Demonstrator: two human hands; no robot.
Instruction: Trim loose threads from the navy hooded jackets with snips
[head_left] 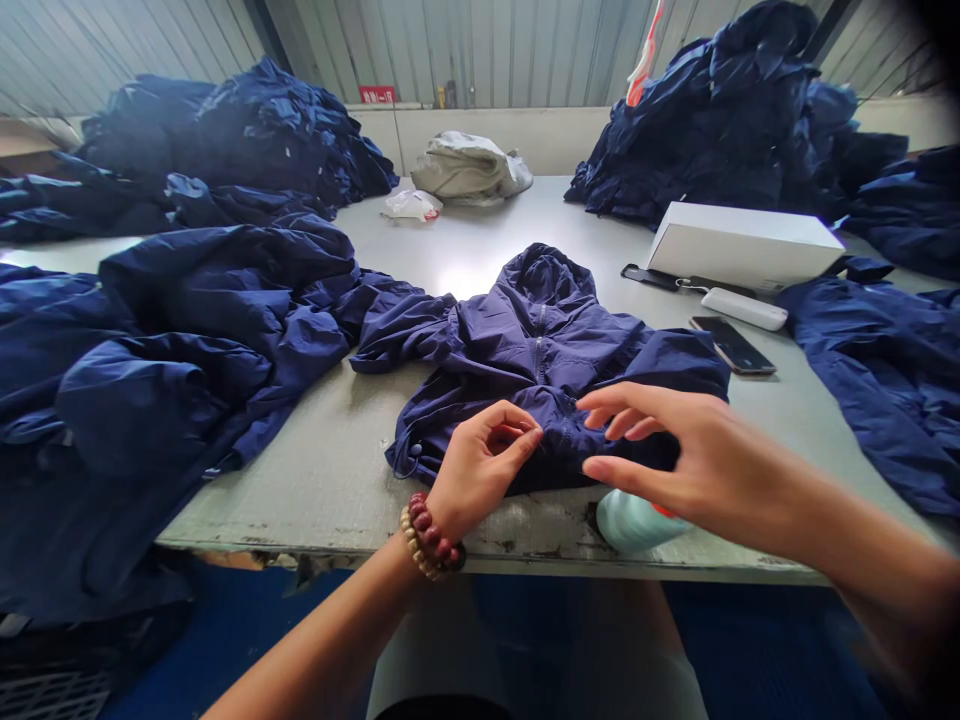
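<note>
A navy hooded jacket [487, 340] lies front up on the table, its hood away from me and its front zipper [539, 345] running down the middle. My left hand [491, 455] is over the jacket's lower hem, thumb and forefinger pinched together; whatever is between them is too small to make out. To the right, my right hand [660, 440] hovers above the hem with thumb and fingers spread, holding nothing. Beneath it, a pale green thread cone [637, 522] lies at the table's front edge, partly hidden by the hand. A cord toggle [415, 450] shows at the jacket's lower left corner.
Navy garments are heaped at left [187, 330], back left [247, 130] and back right [720, 120]. A white box [750, 240], a white handheld device [745, 308] and a phone [733, 345] lie at right. A grey bundle [472, 165] sits at the back.
</note>
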